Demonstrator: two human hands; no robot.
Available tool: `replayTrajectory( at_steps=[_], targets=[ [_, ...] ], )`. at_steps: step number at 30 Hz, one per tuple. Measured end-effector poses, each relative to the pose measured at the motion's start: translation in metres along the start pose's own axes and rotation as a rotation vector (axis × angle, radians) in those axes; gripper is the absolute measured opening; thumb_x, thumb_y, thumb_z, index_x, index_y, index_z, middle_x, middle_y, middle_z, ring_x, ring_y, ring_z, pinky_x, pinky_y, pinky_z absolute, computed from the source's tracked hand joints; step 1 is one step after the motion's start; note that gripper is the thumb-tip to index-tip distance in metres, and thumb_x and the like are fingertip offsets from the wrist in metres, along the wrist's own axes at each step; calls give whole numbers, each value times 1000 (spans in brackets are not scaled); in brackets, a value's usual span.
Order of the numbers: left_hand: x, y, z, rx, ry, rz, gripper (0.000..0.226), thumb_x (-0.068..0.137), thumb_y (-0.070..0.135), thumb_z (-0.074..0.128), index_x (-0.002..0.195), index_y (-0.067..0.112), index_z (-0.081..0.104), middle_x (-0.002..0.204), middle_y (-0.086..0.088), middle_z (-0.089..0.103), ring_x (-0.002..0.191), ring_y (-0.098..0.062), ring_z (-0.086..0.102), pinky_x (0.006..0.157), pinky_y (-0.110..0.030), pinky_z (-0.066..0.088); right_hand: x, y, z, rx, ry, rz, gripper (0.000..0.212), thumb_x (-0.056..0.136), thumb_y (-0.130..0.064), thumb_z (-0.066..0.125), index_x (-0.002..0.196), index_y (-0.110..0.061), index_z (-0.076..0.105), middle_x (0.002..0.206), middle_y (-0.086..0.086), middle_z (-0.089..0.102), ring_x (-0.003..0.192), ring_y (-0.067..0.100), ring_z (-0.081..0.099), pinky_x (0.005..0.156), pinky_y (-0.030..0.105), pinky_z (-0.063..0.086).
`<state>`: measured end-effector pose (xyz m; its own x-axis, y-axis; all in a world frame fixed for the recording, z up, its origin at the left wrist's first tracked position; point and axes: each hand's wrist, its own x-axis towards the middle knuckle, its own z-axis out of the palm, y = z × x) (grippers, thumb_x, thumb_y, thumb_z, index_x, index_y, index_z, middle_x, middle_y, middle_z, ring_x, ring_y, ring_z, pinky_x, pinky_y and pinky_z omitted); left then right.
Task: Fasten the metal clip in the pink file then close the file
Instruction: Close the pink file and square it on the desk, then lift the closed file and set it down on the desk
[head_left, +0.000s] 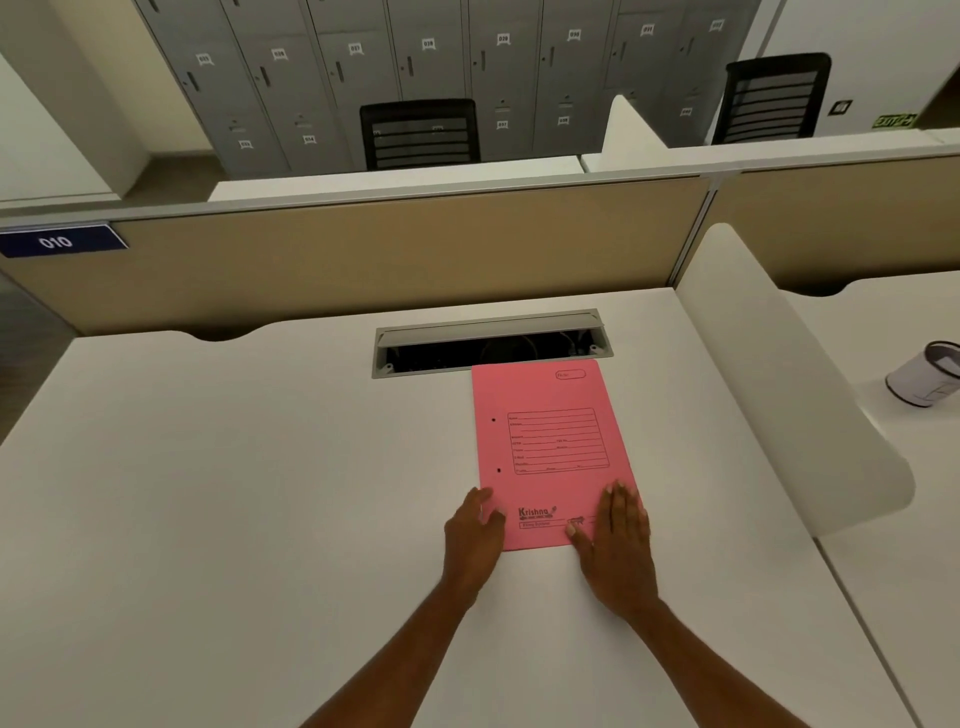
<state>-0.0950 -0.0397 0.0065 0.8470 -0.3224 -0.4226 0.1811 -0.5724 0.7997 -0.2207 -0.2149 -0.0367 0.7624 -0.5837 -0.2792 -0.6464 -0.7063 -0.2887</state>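
Observation:
The pink file (550, 447) lies shut and flat on the white desk (234, 493), its printed cover up and two punch holes along its left edge. The metal clip is hidden inside. My left hand (475, 530) rests at the file's near left corner, thumb on the cover, fingers beside the edge. My right hand (615, 540) lies flat with fingers spread on the near right corner of the cover. Neither hand grips anything.
An open cable tray (491, 343) sits in the desk just beyond the file. A white curved divider (779, 395) bounds the desk on the right, with a white cup (924, 374) past it. A beige partition (363, 254) stands behind.

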Motion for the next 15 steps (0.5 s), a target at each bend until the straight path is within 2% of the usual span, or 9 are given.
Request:
replayTrajectory(
  at_steps=[2,3,6,11,15],
  targets=[
    [4,5,-4,-163,79,-89,41,109,25,58,150,21,59,147,-3,66,102,-7,68,74,-12,57,0,0,1,-15,4,-7,95,109,-60,34,166,-3,-15,178,18,-14,167,34,-12,137,46,-3],
    [7,6,-5,-226,105,-129,42,108,26,59,150,21,58,145,-3,66,102,-9,69,76,-16,59,0,1,2,-22,8,-8,95,109,-61,34,166,-3,-15,178,18,-14,167,34,-12,137,46,-4],
    [13,9,-9,-357,99,-279,45,105,22,63,150,17,58,143,-11,68,120,-30,71,102,-44,63,-1,2,2,-44,20,-13,95,109,-62,33,167,-3,-14,178,18,-13,167,34,-12,136,46,-4],
    [13,6,-4,-385,-62,-295,36,103,14,66,139,13,68,129,-11,78,118,-32,75,106,-51,62,0,4,3,-62,22,-25,94,109,-62,32,166,-3,-14,178,18,-13,167,34,-12,137,47,-3],
    [9,10,2,-390,-160,-234,41,102,8,69,142,13,60,133,-12,76,121,-34,74,105,-54,63,1,3,4,-68,12,-21,94,109,-62,31,166,-4,-16,178,18,-14,167,34,-13,136,46,-4]
  ],
)
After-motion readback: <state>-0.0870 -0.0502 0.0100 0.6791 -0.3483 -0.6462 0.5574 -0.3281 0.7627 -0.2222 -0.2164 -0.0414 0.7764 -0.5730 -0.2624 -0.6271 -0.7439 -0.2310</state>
